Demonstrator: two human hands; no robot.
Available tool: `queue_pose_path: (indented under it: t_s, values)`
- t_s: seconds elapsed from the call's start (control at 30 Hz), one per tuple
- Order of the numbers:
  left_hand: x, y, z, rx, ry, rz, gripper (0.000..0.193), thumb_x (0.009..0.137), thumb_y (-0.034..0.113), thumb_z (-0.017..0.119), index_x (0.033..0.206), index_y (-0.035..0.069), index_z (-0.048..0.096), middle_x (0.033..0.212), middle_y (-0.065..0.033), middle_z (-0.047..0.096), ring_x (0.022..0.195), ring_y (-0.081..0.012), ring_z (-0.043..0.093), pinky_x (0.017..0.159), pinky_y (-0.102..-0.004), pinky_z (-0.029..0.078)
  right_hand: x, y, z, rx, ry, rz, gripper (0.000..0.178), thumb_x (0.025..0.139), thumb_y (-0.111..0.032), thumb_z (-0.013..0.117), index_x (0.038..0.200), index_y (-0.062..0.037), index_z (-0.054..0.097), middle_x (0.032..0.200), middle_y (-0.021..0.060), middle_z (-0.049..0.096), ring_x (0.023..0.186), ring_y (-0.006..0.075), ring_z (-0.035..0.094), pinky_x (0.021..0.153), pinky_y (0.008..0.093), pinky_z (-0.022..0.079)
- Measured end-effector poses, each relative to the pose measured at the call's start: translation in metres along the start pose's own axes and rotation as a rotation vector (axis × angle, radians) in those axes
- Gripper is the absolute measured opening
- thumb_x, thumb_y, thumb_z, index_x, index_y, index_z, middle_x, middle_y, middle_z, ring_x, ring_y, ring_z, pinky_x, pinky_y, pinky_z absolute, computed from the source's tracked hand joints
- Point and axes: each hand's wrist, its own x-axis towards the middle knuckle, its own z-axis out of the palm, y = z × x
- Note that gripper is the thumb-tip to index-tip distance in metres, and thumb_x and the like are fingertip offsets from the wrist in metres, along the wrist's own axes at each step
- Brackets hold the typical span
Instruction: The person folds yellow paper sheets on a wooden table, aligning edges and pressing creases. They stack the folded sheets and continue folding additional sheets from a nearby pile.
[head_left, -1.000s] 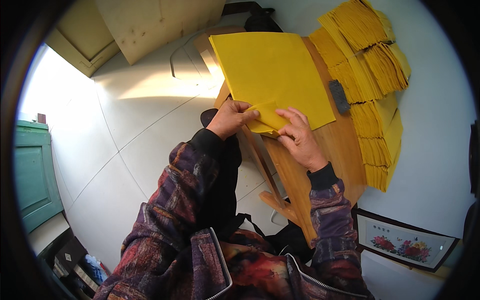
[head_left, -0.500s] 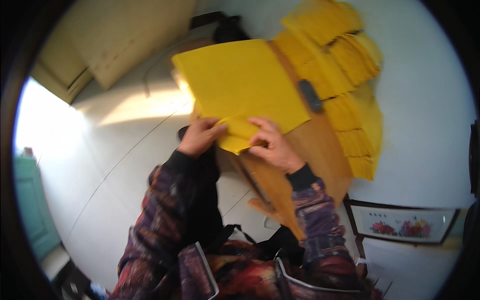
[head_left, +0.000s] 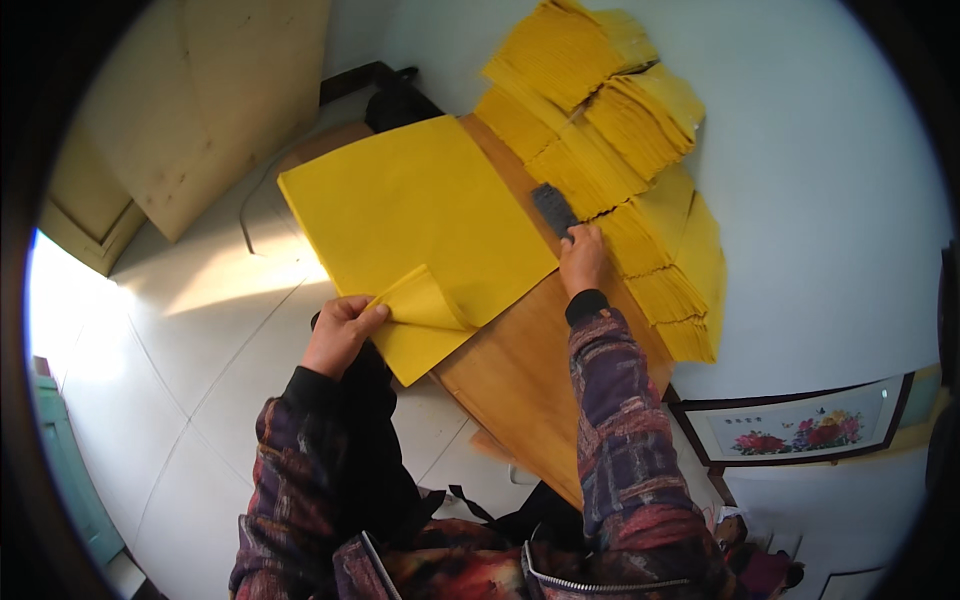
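A large stack of yellow paper sheets (head_left: 430, 200) lies over the left part of the wooden table (head_left: 520, 380). The near corner of its top sheet is folded back into a flap (head_left: 415, 295). My left hand (head_left: 340, 335) pinches the edge of that flap between thumb and fingers at the left side of the stack. To the right, my right hand (head_left: 584, 262) has its fingers closed on the near end of a dark grey oblong block (head_left: 553, 208). The block lies beside the stack, and what the fingertips do under it is hidden.
Several overlapping bundles of folded yellow paper (head_left: 640, 200) line the table's far right side along the white wall. A framed flower picture (head_left: 800, 430) leans at the right. Wooden boards (head_left: 220, 90) stand at the far left, and a black object (head_left: 400, 105) sits behind the table.
My right hand has left the folded paper corner and moved right to the grey block. My left hand keeps its pinch on the paper, and the flap now lies flatter. The view has shifted.
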Motion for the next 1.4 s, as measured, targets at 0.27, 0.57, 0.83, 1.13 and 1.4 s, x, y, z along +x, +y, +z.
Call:
queue_pose_path:
  t_s: [0.27, 0.57, 0.83, 1.13, 1.4]
  values:
    - [-0.002, -0.001, 0.002, -0.06, 0.002, 0.011, 0.027, 0.089, 0.017, 0.063, 0.099, -0.007, 0.066, 0.09, -0.0045, 0.068, 0.082, -0.0112, 0.06, 0.076, -0.0242, 0.047, 0.015, 0.006, -0.006, -0.096, -0.122, -0.003, 0.015, 0.081, -0.016, 0.068, 0.087, -0.0045, 0.062, 0.092, 0.016, 0.062, 0.084, 0.0361, 0.061, 0.071, 0.0456, 0.049]
    - [0.003, -0.003, 0.003, -0.085, -0.019, 0.046, 0.028, 0.089, 0.017, 0.063, 0.102, -0.007, 0.066, 0.089, -0.0057, 0.067, 0.08, -0.0108, 0.06, 0.075, -0.0236, 0.047, -0.092, -0.104, -0.096, 0.472, -0.158, -0.427, 0.008, 0.081, -0.005, 0.063, 0.087, -0.0037, 0.059, 0.08, 0.0121, 0.059, 0.073, 0.0294, 0.059, 0.065, 0.0373, 0.047]
    - [0.006, -0.005, 0.005, -0.126, -0.004, 0.007, 0.024, 0.089, 0.015, 0.062, 0.101, -0.006, 0.066, 0.091, -0.0064, 0.068, 0.081, -0.0126, 0.062, 0.076, -0.0254, 0.049, -0.134, -0.157, -0.089, 0.346, -0.204, -0.716, 0.017, 0.075, -0.002, 0.068, 0.09, -0.0046, 0.06, 0.093, 0.007, 0.055, 0.086, 0.028, 0.054, 0.073, 0.0366, 0.048]
    - [0.005, -0.006, 0.005, -0.123, 0.001, 0.047, 0.024, 0.087, 0.014, 0.064, 0.099, -0.007, 0.067, 0.088, -0.007, 0.068, 0.078, -0.0131, 0.061, 0.076, -0.0255, 0.049, -0.126, -0.152, -0.084, 0.381, -0.268, -0.723, 0.012, 0.075, -0.001, 0.067, 0.084, -0.0036, 0.06, 0.087, 0.0072, 0.057, 0.083, 0.0283, 0.054, 0.071, 0.0369, 0.048]
    - [0.004, -0.002, 0.002, -0.064, -0.052, 0.052, 0.03, 0.09, 0.017, 0.063, 0.106, -0.008, 0.064, 0.096, -0.0074, 0.068, 0.085, -0.0128, 0.061, 0.079, -0.0252, 0.049, -0.123, -0.153, -0.078, 0.489, -0.324, -0.627, 0.01, 0.076, 0.0, 0.063, 0.082, -0.0037, 0.056, 0.084, 0.0102, 0.057, 0.082, 0.0309, 0.055, 0.069, 0.0403, 0.047]
